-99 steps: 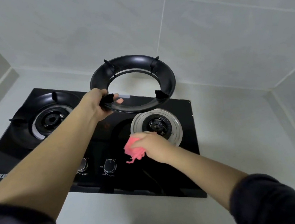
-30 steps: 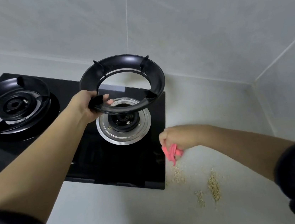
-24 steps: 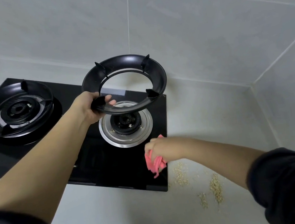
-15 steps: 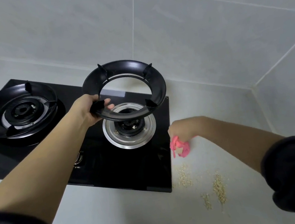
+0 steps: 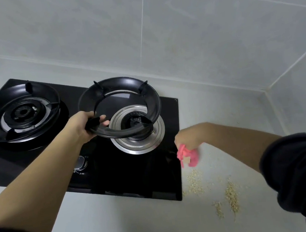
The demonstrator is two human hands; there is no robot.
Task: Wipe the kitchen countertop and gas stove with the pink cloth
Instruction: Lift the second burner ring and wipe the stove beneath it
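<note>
the right hand [image 5: 186,136], fingers bunched around the pink cloth [image 5: 188,156], has swept off the gas stove [image 5: 128,172] onto the countertop [image 5: 224,107] at centre right, pushing crumbs [image 5: 231,198]; the left hand [image 5: 84,126] still grips the lifted pan support [image 5: 152,100].

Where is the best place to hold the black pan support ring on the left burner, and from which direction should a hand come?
Probably grip the left pan support by its broad outer rim at the front, between two prongs, coming from above. The rim is wide and exposed there, and the burner fills the centre.
</note>
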